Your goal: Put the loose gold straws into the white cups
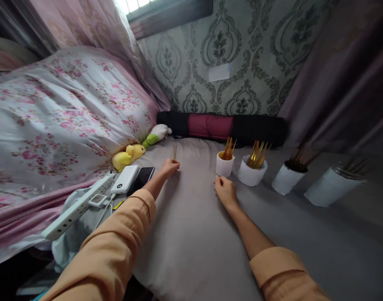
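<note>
My left hand (170,167) is closed in a pinch around a few thin brownish sticks (174,152), which point upward above the grey sheet. My right hand (225,191) has its fingers curled together just in front of a small white container (224,166) with golden sticks (230,147) standing in it. Whether the fingertips touch that container or hold something small, I cannot tell. Beside it stands a wider white container (252,174) with shiny golden strips (258,154). Further right are a tilted-looking white cylinder (287,180) and a larger one (332,187), both with dark sticks.
A white power strip (76,211), a white power bank (125,179) and a black phone (141,179) lie at the left. Yellow (128,156) and green-white (156,136) plush toys sit by the floral bedding (93,108). A black-and-maroon roll (210,125) lies along the wall.
</note>
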`<control>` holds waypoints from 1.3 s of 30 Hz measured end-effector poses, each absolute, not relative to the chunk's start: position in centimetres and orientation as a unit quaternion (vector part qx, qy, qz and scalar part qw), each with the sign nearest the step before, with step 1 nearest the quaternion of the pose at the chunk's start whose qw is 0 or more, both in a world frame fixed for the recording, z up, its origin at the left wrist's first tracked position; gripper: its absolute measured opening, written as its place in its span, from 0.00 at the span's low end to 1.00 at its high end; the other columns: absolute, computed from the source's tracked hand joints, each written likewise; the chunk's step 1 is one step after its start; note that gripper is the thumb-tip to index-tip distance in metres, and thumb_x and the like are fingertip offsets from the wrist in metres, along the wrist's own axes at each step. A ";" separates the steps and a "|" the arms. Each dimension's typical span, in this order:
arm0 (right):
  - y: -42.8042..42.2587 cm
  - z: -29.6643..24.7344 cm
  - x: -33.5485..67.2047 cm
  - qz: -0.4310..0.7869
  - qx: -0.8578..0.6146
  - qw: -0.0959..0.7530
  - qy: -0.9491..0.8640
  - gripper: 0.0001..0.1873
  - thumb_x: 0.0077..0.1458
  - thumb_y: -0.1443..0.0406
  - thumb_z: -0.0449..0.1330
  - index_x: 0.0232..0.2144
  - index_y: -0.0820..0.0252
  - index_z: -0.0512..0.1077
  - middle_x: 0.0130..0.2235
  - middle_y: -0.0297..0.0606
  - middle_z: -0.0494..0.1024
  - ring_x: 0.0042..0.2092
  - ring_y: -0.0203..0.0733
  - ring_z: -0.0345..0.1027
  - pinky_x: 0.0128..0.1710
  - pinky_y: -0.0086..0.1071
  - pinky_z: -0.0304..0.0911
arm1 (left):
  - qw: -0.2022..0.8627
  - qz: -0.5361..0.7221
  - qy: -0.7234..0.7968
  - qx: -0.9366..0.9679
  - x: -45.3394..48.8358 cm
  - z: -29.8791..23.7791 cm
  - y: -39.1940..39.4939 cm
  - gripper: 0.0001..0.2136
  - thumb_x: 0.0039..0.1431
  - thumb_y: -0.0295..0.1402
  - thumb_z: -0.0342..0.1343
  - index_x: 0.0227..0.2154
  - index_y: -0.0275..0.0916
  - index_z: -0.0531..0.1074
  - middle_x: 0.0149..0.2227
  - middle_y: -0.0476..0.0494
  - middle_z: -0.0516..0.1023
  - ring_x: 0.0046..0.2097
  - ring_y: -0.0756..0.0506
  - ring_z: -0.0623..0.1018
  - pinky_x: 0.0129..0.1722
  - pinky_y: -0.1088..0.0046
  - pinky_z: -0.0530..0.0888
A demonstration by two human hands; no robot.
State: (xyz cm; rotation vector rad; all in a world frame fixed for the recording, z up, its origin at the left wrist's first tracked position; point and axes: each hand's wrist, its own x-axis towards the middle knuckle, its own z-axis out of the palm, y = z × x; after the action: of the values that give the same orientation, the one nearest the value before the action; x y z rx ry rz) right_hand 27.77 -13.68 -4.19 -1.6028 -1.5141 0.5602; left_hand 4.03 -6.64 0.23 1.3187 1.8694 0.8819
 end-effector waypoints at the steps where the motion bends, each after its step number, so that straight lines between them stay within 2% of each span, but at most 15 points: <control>1: -13.7 -4.2 27.8 0.223 -0.640 0.419 -0.605 0.19 0.55 0.56 0.47 0.24 0.60 0.71 0.21 0.39 0.73 0.22 0.36 0.62 0.24 0.28 0.52 | 0.319 0.328 0.727 0.512 3.5 0.2 -6.3 0.05 0.49 0.26 0.52 0.29 0.32 0.71 0.21 0.48 0.71 0.20 0.55 0.67 0.20 0.80 0.62; 9: -13.9 -3.8 27.8 0.217 -0.647 0.409 -0.606 0.20 0.55 0.56 0.47 0.24 0.60 0.72 0.22 0.40 0.74 0.24 0.37 0.64 0.25 0.28 0.53 | 0.183 0.246 0.781 0.545 -0.2 0.7 -5.5 0.09 0.46 0.27 0.53 0.31 0.32 0.75 0.21 0.45 0.73 0.28 0.49 0.73 0.27 0.78 0.66; 15: -13.9 -3.7 27.7 0.214 -0.652 0.401 -0.606 0.20 0.55 0.56 0.47 0.24 0.60 0.73 0.22 0.41 0.74 0.25 0.38 0.64 0.25 0.28 0.52 | 0.133 0.201 0.783 0.574 -1.1 1.2 -5.1 0.09 0.47 0.26 0.53 0.32 0.32 0.75 0.30 0.40 0.77 0.35 0.46 0.74 0.34 0.76 0.68; 19: -14.0 -3.7 27.7 0.210 -0.654 0.398 -0.608 0.21 0.55 0.56 0.46 0.24 0.60 0.73 0.21 0.40 0.73 0.25 0.38 0.64 0.25 0.28 0.52 | 0.111 0.182 0.776 0.593 -1.0 0.9 -4.1 0.09 0.47 0.26 0.53 0.32 0.33 0.75 0.35 0.38 0.77 0.39 0.45 0.74 0.38 0.75 0.67; 31: -13.8 -3.9 27.6 0.203 -0.654 0.395 -0.613 0.21 0.56 0.56 0.46 0.23 0.60 0.71 0.21 0.39 0.73 0.23 0.36 0.62 0.24 0.27 0.50 | 0.078 0.153 0.760 0.627 -0.3 -0.2 -1.8 0.10 0.49 0.33 0.54 0.33 0.35 0.74 0.38 0.36 0.76 0.42 0.43 0.74 0.38 0.73 0.68; 39: -13.9 -3.8 27.5 0.198 -0.659 0.388 -0.613 0.20 0.56 0.57 0.46 0.22 0.59 0.71 0.21 0.39 0.73 0.24 0.37 0.63 0.25 0.28 0.51 | 0.072 0.136 0.754 0.638 -0.1 -0.6 -1.2 0.10 0.48 0.30 0.53 0.34 0.35 0.74 0.39 0.36 0.76 0.43 0.42 0.73 0.40 0.72 0.68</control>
State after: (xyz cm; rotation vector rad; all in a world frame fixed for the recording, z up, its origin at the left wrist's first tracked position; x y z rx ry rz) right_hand 27.49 -13.87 -3.84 -1.6751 -1.5600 0.5047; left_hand -0.08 -1.20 -0.59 1.9184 2.2676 0.4080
